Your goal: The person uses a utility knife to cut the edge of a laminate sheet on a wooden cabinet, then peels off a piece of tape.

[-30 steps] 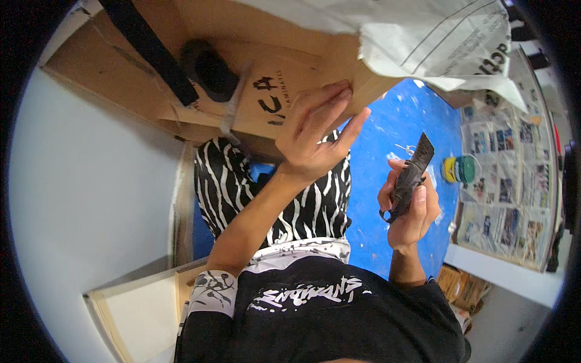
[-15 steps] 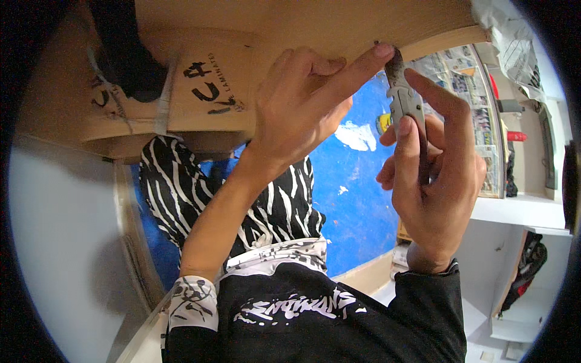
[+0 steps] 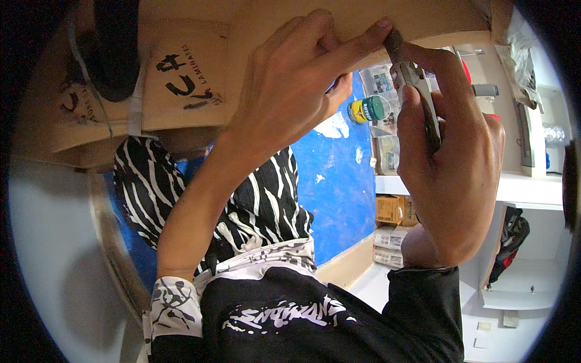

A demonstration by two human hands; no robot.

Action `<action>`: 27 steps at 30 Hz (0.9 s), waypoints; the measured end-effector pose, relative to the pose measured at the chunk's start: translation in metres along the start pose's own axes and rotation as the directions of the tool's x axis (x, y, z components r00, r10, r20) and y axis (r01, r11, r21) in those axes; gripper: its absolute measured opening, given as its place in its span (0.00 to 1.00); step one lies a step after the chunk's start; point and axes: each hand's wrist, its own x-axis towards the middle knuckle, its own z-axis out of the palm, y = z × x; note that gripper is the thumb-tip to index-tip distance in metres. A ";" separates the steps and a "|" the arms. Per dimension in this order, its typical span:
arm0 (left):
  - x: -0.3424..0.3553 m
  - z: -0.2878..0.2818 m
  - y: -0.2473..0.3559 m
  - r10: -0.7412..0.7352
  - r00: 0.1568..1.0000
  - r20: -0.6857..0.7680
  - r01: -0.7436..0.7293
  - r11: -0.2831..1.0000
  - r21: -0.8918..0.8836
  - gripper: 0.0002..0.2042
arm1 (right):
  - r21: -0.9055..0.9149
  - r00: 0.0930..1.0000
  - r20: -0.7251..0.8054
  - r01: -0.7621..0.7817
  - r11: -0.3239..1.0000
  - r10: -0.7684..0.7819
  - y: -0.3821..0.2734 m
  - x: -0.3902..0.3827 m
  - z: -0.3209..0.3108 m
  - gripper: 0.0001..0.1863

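Observation:
My right hand (image 3: 451,151) is wrapped round a grey metal hand tool (image 3: 413,81) with notches along one side and a dark, narrow end. Its exact kind I cannot make out. The index finger of that hand lies along the tool near the dark end. My left hand (image 3: 296,78) is raised beside it, index finger stretched out and its tip at the tool's dark end, close to the brown wooden panel (image 3: 357,21). Its other fingers are partly bent, and I see nothing held in them. Whether the tool touches the panel I cannot tell.
A marked brown board (image 3: 206,66) and a dark upright shape (image 3: 115,54) are at upper left. On the blue floor covering (image 3: 339,187) stands a yellow and green can (image 3: 366,110). Right of it are a cardboard box (image 3: 390,209), a white shelf (image 3: 514,190) and a dark bag (image 3: 511,242).
The view has shifted, so the can and the cardboard box now show. Both hands and the tool sit slightly higher in the picture; the tool leans a bit more. My right hand keeps its grip.

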 end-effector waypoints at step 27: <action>-0.032 0.003 0.003 -0.034 0.999 0.042 0.030 0.995 0.092 0.31 | 0.001 1.000 0.023 -0.018 1.000 0.018 0.010 -0.021 0.027 0.16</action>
